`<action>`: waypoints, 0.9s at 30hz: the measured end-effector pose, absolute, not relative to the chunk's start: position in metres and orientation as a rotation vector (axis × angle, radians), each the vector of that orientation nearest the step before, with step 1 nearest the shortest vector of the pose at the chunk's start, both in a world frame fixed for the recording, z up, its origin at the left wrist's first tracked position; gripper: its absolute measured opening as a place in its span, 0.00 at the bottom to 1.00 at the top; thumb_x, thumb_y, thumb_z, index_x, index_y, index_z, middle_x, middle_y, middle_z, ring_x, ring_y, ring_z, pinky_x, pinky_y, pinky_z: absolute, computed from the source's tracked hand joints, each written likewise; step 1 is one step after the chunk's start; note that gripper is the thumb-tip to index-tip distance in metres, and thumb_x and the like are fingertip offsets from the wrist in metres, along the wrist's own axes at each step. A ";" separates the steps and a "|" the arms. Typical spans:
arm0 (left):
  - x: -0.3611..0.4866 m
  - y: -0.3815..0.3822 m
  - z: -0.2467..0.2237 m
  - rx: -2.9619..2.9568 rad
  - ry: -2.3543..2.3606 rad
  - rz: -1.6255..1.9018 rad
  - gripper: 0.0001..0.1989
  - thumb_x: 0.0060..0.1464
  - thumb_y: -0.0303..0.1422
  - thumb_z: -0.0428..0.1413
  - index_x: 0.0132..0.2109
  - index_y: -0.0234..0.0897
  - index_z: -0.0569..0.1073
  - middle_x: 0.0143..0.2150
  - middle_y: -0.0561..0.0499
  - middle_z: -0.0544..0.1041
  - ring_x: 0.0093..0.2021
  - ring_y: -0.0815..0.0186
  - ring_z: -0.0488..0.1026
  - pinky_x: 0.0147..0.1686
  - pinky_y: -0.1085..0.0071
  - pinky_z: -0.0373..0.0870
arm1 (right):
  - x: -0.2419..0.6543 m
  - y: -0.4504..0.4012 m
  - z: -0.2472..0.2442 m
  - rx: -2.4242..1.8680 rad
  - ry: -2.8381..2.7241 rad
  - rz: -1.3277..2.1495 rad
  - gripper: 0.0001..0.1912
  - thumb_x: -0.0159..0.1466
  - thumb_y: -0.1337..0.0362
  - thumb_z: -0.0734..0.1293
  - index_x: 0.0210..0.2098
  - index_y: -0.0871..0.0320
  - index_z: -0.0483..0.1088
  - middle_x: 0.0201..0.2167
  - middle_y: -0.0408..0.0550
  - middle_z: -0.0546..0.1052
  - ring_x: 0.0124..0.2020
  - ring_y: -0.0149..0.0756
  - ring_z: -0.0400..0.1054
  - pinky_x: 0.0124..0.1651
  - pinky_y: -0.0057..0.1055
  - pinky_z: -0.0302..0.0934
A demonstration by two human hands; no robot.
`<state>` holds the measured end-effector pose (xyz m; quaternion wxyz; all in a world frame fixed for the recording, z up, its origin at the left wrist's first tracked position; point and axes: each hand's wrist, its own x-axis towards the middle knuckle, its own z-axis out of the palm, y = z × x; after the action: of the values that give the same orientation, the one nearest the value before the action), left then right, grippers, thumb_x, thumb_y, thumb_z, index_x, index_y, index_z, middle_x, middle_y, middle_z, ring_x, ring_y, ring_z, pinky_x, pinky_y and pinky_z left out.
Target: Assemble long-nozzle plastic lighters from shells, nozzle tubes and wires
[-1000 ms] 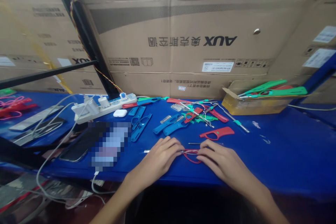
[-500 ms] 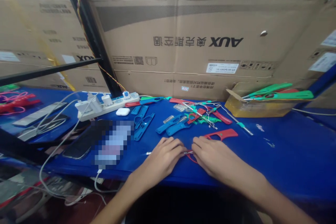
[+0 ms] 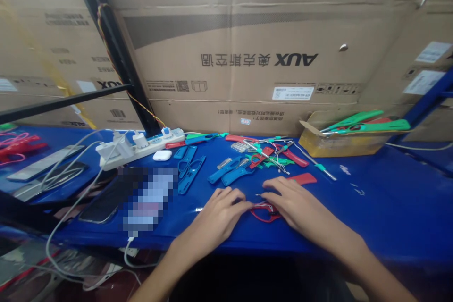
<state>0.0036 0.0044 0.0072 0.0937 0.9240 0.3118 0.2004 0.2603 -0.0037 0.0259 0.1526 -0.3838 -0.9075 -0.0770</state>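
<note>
A red half casing of a stick lighter [image 3: 264, 219], with thin wires and a dark part in it, lies near the table's front edge. At its left end, my left hand [image 3: 222, 210] pinches the tip with thumb and forefinger. My right hand [image 3: 297, 203] is curled over its right part, which it hides. A thin pale wire end sticks out by the right fingertips. Just behind the right hand lies another red casing piece [image 3: 304, 179], partly covered. Two blue casing halves [image 3: 237, 172] holding clear fuel tanks lie farther back.
Loose blue casings [image 3: 191, 170] lie to the left, beside two phones and a white earbud case [image 3: 162, 155]. A power strip [image 3: 148, 144] with plugs and cables stands behind. Metal lighter tubes [image 3: 323, 170] and parts lie mid-table. An open carton [image 3: 347, 146] holds green and red lighters.
The right hand's fingers have lifted and opened slightly, showing more of the red casing and its wires. My left hand stays at the casing's tip. The camera view has shifted slightly.
</note>
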 end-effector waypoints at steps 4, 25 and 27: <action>0.004 0.004 0.008 2.747 0.930 0.600 0.15 0.72 0.28 0.47 0.60 0.43 0.71 0.51 0.48 0.73 0.51 0.60 0.71 0.51 0.60 0.67 | 0.273 -0.018 0.014 -1.159 -2.378 -0.136 0.16 0.71 0.71 0.61 0.54 0.54 0.73 0.56 0.53 0.74 0.56 0.43 0.70 0.56 0.47 0.69; 0.004 0.000 0.010 2.663 1.025 0.615 0.15 0.71 0.38 0.50 0.61 0.44 0.69 0.55 0.48 0.75 0.56 0.59 0.72 0.60 0.55 0.66 | 0.285 -0.027 -0.007 -1.177 -1.857 -0.040 0.09 0.72 0.63 0.64 0.47 0.51 0.76 0.44 0.47 0.82 0.45 0.40 0.78 0.49 0.37 0.72; 0.004 0.000 0.008 2.672 1.023 0.633 0.15 0.71 0.37 0.51 0.61 0.44 0.69 0.55 0.48 0.75 0.55 0.59 0.72 0.59 0.56 0.66 | 0.284 -0.027 -0.008 -1.156 -1.870 -0.032 0.09 0.72 0.63 0.64 0.47 0.51 0.76 0.43 0.47 0.83 0.43 0.40 0.78 0.48 0.37 0.72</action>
<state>0.0044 0.0004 0.0085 0.1058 0.9068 0.3471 0.2148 0.2845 -0.0272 -0.0081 0.4543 -0.4683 -0.7577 -0.0129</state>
